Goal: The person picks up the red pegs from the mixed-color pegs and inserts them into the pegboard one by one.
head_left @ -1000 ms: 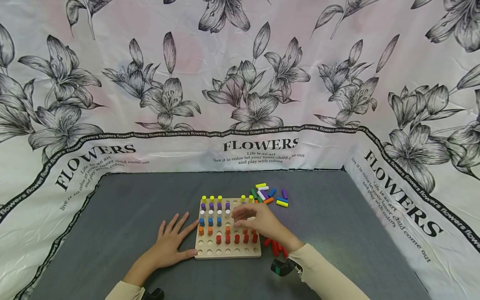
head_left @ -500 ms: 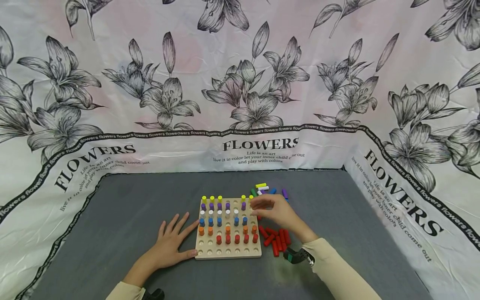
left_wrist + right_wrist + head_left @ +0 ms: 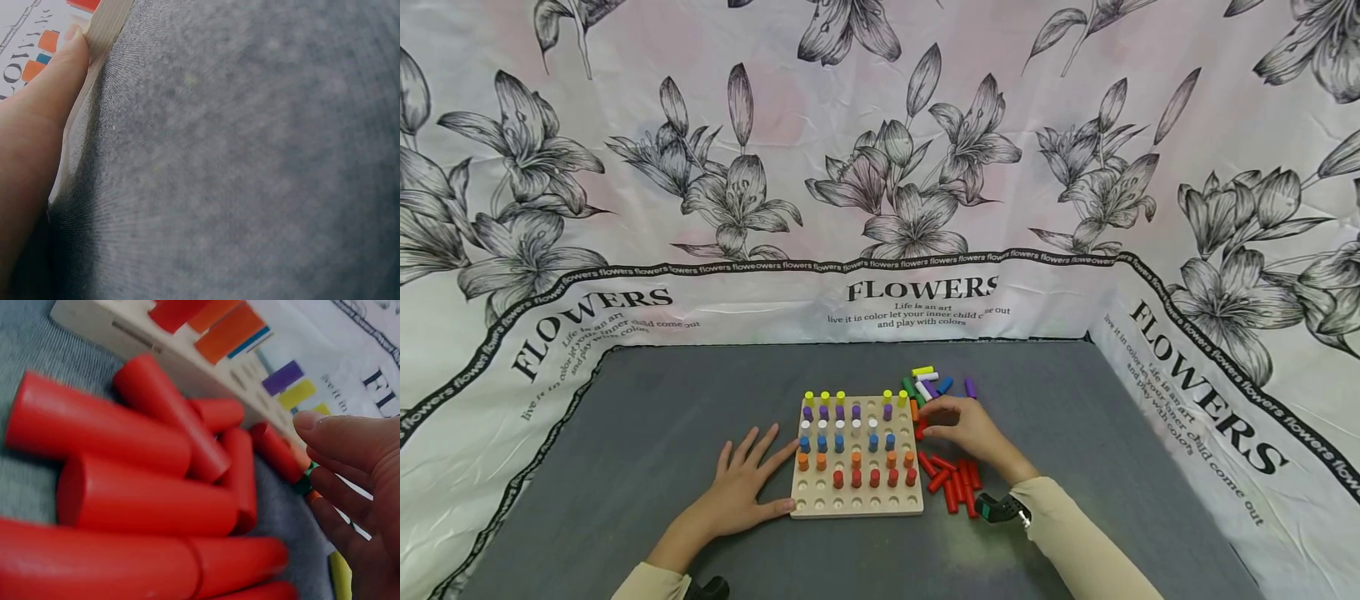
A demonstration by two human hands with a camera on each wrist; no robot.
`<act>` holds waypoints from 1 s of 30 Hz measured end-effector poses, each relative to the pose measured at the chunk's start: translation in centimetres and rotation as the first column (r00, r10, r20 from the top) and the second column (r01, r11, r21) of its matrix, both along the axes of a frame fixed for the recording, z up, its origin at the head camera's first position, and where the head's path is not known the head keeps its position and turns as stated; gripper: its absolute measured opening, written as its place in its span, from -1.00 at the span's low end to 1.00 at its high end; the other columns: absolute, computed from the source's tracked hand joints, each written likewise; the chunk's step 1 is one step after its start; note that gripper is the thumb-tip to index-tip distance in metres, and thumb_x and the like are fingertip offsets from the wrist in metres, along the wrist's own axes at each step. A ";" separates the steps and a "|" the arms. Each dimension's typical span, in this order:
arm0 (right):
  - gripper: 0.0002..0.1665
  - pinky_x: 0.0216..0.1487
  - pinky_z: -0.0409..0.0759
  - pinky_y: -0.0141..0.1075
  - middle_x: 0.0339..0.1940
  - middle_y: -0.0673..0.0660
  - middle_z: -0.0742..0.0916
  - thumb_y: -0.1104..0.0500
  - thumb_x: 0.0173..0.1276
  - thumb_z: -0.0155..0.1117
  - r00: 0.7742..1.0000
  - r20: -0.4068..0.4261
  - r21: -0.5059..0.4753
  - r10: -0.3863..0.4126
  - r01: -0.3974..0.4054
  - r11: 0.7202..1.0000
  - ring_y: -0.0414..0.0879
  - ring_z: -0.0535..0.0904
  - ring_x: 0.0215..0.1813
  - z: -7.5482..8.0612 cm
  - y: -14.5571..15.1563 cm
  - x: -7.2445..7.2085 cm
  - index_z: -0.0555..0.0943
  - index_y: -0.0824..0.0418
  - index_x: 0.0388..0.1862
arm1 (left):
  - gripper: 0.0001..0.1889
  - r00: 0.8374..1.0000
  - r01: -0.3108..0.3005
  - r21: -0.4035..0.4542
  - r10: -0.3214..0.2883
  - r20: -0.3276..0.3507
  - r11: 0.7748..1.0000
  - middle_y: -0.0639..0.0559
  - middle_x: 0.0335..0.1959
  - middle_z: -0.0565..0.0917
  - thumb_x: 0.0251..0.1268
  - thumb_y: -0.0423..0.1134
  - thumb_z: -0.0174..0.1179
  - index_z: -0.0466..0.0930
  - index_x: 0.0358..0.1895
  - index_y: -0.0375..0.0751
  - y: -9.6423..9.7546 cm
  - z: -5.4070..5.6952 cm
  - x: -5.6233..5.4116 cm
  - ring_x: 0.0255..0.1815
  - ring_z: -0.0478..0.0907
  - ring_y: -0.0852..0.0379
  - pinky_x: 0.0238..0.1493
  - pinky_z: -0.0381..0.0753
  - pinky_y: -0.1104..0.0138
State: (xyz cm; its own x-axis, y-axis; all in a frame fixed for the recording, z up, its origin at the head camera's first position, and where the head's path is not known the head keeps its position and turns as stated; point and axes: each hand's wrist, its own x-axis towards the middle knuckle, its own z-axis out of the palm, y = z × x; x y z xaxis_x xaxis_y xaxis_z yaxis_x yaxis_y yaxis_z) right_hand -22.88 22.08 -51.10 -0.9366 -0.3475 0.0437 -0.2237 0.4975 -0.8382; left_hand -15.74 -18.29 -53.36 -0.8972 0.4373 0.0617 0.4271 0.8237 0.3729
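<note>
A wooden peg board (image 3: 827, 504) lies on the dark table, with rows of yellow, purple, white, blue, orange and red pegs upright in its holes. My left hand (image 3: 737, 492) rests with spread fingers at the board's left edge; its thumb (image 3: 65, 69) touches the rim. Beside the board's right edge, my right hand (image 3: 972, 429) hovers over loose pegs, thumb apart from the bent fingers. No peg shows between them in the right wrist view. Closest to that hand are a loose red peg (image 3: 277, 452) and an orange peg (image 3: 914, 410).
Several loose red pegs (image 3: 953, 483) lie in a heap right of the board. Farther back is a mixed pile with a yellow peg (image 3: 922, 371), a blue peg (image 3: 945, 385) and a purple peg (image 3: 970, 387). A flower-printed cloth (image 3: 760, 308) hangs around the table.
My right hand has moved right, from above the board to the loose pegs beside it, uncovering white and blue pegs in their holes. My left hand has stayed in place.
</note>
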 end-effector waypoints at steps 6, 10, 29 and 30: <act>-0.64 0.05 0.65 -0.31 0.02 0.11 0.75 0.15 0.22 0.48 0.999 -0.042 0.015 0.025 -0.024 1.000 -0.04 0.68 0.05 -1.5 0.5 -0.2 0.72 0.09 0.02 | -0.10 1.000 0.001 0.001 -0.001 0.010 1.000 -0.20 0.61 0.09 0.14 0.42 0.19 0.16 0.55 0.25 0.0 0.0 0.1 0.59 -0.04 -0.44 0.35 -0.13 -0.49; -0.67 0.00 0.63 -0.38 0.00 0.05 0.75 0.16 0.24 0.47 0.999 -0.032 0.036 0.009 -0.008 0.999 -0.13 0.67 -0.01 -2.0 0.7 -0.3 0.73 0.01 0.00 | -0.10 1.000 -0.001 -0.004 0.001 0.012 1.000 -0.19 0.62 0.08 0.14 0.43 0.18 0.15 0.55 0.26 -0.1 -0.2 -0.1 0.59 -0.05 -0.42 0.36 -0.13 -0.48; -0.75 -0.03 0.56 -0.39 -0.08 -0.08 0.77 0.08 0.23 0.48 1.000 -0.004 0.151 0.028 -0.027 0.988 -0.19 0.60 -0.04 -2.1 0.5 -0.6 0.77 -0.13 -0.09 | -0.09 1.000 -0.005 0.007 0.004 0.013 1.000 -0.20 0.62 0.07 0.14 0.42 0.19 0.14 0.56 0.25 -0.1 -0.5 -0.2 0.60 -0.08 -0.43 0.36 -0.18 -0.48; -0.75 -0.04 0.56 -0.40 -0.10 -0.08 0.76 0.08 0.23 0.48 0.999 -0.006 0.155 0.031 -0.030 0.987 -0.20 0.59 -0.05 -2.1 0.4 -0.7 0.77 -0.13 -0.10 | -0.09 1.000 -0.005 0.008 0.005 0.012 1.000 -0.20 0.62 0.07 0.14 0.42 0.19 0.14 0.56 0.26 -0.1 -0.5 -0.2 0.60 -0.08 -0.43 0.36 -0.18 -0.48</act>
